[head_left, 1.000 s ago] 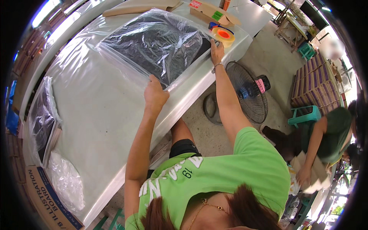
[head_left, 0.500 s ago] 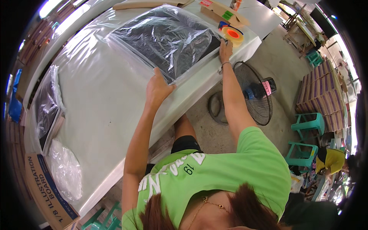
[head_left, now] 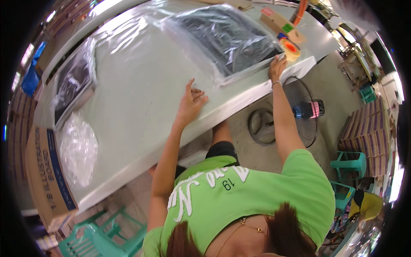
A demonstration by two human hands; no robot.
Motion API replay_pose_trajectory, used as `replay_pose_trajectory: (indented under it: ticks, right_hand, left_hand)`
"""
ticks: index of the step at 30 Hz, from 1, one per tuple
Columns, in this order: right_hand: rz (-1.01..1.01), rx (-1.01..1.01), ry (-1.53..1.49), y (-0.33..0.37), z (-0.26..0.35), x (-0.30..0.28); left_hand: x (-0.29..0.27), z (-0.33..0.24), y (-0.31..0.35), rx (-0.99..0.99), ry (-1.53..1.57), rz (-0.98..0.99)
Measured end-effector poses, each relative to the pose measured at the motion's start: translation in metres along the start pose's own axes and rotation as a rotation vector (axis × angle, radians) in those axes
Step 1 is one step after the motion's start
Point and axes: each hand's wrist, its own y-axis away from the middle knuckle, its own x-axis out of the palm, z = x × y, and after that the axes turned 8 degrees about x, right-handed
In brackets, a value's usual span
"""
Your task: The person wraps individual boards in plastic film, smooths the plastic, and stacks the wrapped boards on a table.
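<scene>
Our empty left hand point(head_left: 191, 105) spreads its fingers loosely; we cannot tell whether our right hand point(head_left: 277, 69) grips the black rectangular panel in clear crinkled plastic point(head_left: 229, 40), flat on the glossy white desk point(head_left: 137, 115). One-sided pulling could skew it into the round yellow tape roll point(head_left: 291, 53).

Your shot's pretty bright, and the white table point(head_left: 150, 100) throws streaky glare back at you toward the upper left. The wrapped dark pack point(head_left: 227, 40) catches scattered shiny highlights and looks kinda soft, so you lose fine detail there. You've got blown-out white patches along the right rim, while the floor point(head_left: 242, 143) sits duller beside the table. Fisheye bends your table edge into a curve, corners go black, and the person in yellow point(head_left: 370, 205) is mushy.
</scene>
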Motion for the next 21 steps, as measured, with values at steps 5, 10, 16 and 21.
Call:
replay_pose_trajectory:
  ticks: [5,10,16,21]
  right_hand:
    - [0.031,-0.034,0.191,0.054,-0.017,-0.015]
    - [0.126,0.043,0.136,0.077,-0.007,-0.021]
    - [0.142,0.268,0.111,0.091,0.021,-0.026]
    - [0.158,0.439,0.077,0.093,0.029,-0.039]
  left_hand:
    - [-0.085,-0.006,0.067,0.01,-0.357,-0.035]
    - [-0.176,-0.006,0.156,0.079,-0.588,-0.32]
    - [-0.198,-0.002,0.198,0.1,-0.829,-0.656]
    - [-0.158,-0.018,0.197,0.253,-1.278,-0.385]
